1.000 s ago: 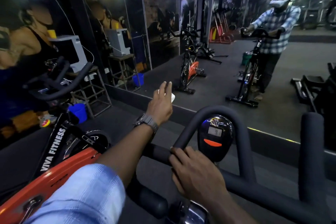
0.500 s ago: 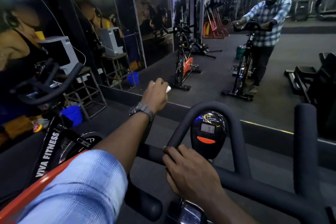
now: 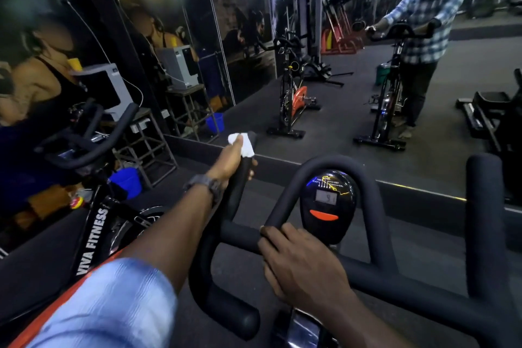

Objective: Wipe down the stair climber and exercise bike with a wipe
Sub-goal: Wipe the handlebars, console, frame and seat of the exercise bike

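My left hand [image 3: 230, 159] is clamped round the left horn of the black padded exercise-bike handlebar [image 3: 240, 178], pressing a crumpled white wipe [image 3: 243, 144] near its tip. My right hand [image 3: 303, 265] grips the centre bar beside the black console [image 3: 327, 203]. A blue plastic bucket [image 3: 127, 181] sits on the floor at left; I can't tell its contents.

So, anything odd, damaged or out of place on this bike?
Nothing stands out. The left hand presses a white wipe around the tip of the left handlebar horn; the right hand grips the crossbar beside the console, which looks intact.
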Motion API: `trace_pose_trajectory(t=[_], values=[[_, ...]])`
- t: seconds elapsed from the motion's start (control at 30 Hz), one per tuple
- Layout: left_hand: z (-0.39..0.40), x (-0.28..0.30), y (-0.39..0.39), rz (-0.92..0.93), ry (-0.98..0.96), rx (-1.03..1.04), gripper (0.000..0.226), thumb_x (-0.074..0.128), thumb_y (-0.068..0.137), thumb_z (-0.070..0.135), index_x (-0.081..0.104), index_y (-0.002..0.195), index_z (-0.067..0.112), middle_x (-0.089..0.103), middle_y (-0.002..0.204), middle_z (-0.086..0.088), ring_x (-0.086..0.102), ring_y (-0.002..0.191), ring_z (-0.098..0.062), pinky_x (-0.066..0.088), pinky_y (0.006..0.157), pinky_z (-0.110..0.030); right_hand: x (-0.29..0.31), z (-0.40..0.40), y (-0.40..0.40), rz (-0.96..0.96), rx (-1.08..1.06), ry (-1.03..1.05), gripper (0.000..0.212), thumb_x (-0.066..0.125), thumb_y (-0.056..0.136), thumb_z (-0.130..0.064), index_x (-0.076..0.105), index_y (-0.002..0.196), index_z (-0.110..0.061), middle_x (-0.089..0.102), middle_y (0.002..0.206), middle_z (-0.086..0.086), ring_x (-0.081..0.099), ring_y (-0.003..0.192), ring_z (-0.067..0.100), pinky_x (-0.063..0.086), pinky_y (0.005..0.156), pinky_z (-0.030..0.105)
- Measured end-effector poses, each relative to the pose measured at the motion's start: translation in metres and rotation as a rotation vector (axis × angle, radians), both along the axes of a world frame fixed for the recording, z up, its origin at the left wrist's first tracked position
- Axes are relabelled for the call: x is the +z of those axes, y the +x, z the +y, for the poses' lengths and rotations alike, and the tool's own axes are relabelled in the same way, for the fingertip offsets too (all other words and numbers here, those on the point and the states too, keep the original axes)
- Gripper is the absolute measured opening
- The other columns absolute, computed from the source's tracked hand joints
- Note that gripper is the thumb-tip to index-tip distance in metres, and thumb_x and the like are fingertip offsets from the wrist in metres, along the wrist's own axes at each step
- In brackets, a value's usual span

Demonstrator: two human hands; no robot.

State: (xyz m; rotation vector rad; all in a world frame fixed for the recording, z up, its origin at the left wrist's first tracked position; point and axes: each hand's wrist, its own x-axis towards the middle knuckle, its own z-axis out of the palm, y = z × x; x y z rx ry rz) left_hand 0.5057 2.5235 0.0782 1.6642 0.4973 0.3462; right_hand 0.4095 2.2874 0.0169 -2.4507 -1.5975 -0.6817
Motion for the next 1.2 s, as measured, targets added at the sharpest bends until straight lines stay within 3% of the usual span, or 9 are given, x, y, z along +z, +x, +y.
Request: trace_pose_trajectory(t=[0.07, 0.27, 0.4, 0.5, 0.63, 0.8, 0.93, 1.07, 1.2], values=[[-0.001, 0.018, 0.033, 0.022, 0.179, 0.048, 0.040, 0.034, 0.101, 0.043, 0.057, 0.081, 0.018, 0.064, 0.070, -0.014, 0.058, 0.053, -0.028, 0.052, 0.055, -0.035, 0.000, 0.000, 0.000, -0.005, 0.008, 0.002, 0.029, 0.060, 0.085, -0.038, 0.058, 0.107, -0.019, 0.059, 0.110, 0.002, 0.052, 0.087, 0.023, 0.049, 0.071, 0.036], [-0.012, 0.030, 0.052, 0.367, 1.574, -0.050, 0.033, 0.044, 0.097, 0.025, 0.065, 0.117, 0.008, 0.061, 0.119, -0.015, 0.059, 0.110, -0.041, 0.048, 0.085, -0.043, -0.002, -0.001, 0.000, -0.027, 0.020, 0.004, 0.026, 0.058, 0.087, -0.039, 0.056, 0.105, -0.019, 0.059, 0.108, 0.003, 0.051, 0.088, 0.023, 0.047, 0.073, 0.037], [-0.015, 0.030, 0.029, 0.431, 2.208, -0.327, 0.035, 0.045, 0.093, 0.031, 0.071, 0.111, 0.016, 0.065, 0.115, -0.002, 0.051, 0.113, -0.031, 0.030, 0.109, -0.053, 0.000, -0.002, -0.001, -0.016, 0.023, 0.013, 0.027, 0.059, 0.087, -0.038, 0.056, 0.106, -0.018, 0.058, 0.108, 0.003, 0.051, 0.089, 0.023, 0.047, 0.074, 0.037], [-0.003, 0.016, 0.009, 0.389, 2.379, -0.610, 0.035, 0.046, 0.090, 0.033, 0.077, 0.094, 0.017, 0.074, 0.092, 0.000, 0.053, 0.109, -0.029, 0.009, 0.118, -0.060, 0.000, -0.003, -0.001, -0.008, 0.033, 0.003, 0.029, 0.059, 0.086, -0.038, 0.055, 0.107, -0.018, 0.059, 0.112, 0.004, 0.052, 0.092, 0.024, 0.048, 0.075, 0.037], [0.003, -0.019, -0.041, 0.049, 2.236, -0.886, 0.049, 0.041, 0.091, 0.036, 0.072, 0.063, 0.012, 0.066, 0.058, -0.005, 0.062, 0.070, -0.027, 0.041, 0.104, -0.041, 0.000, -0.004, 0.000, -0.020, 0.034, 0.010, 0.029, 0.060, 0.084, -0.039, 0.057, 0.104, -0.018, 0.060, 0.108, 0.003, 0.053, 0.091, 0.023, 0.047, 0.075, 0.037], [0.006, -0.035, -0.091, 0.054, 1.655, -0.800, 0.060, 0.024, 0.106, 0.043, 0.069, 0.098, 0.005, 0.068, 0.114, -0.012, 0.054, 0.123, -0.023, 0.016, 0.120, -0.024, 0.000, -0.003, -0.001, -0.039, 0.020, 0.009, 0.029, 0.061, 0.081, -0.039, 0.058, 0.102, -0.019, 0.062, 0.106, 0.003, 0.053, 0.091, 0.023, 0.048, 0.075, 0.037], [0.004, -0.044, -0.140, -0.057, 1.226, -0.610, 0.044, 0.035, 0.106, 0.039, 0.065, 0.114, 0.008, 0.061, 0.116, 0.000, 0.045, 0.130, -0.019, 0.018, 0.111, -0.012, -0.001, -0.003, 0.000, -0.044, 0.015, -0.003, 0.032, 0.064, 0.081, -0.037, 0.060, 0.105, -0.017, 0.063, 0.114, 0.005, 0.054, 0.092, 0.024, 0.049, 0.076, 0.037], [-0.005, -0.088, -0.186, -0.061, 0.759, -0.242, 0.046, 0.039, 0.102, 0.046, 0.044, 0.145, 0.031, 0.038, 0.152, 0.021, 0.018, 0.147, 0.003, 0.010, 0.121, -0.018, 0.000, -0.002, 0.000, -0.048, 0.006, -0.009, 0.029, 0.059, 0.084, -0.036, 0.060, 0.105, -0.017, 0.062, 0.111, 0.005, 0.054, 0.091, 0.025, 0.049, 0.075, 0.038], [-0.027, -0.103, -0.209, -0.006, 0.661, -0.087, 0.048, 0.041, 0.106, 0.031, 0.025, 0.151, 0.035, 0.019, 0.160, 0.020, 0.008, 0.150, 0.001, 0.002, 0.117, -0.012, 0.001, -0.002, -0.001, -0.069, -0.017, -0.010, 0.030, 0.061, 0.084, -0.038, 0.061, 0.106, -0.017, 0.062, 0.108, 0.004, 0.054, 0.089, 0.026, 0.047, 0.072, 0.038]])
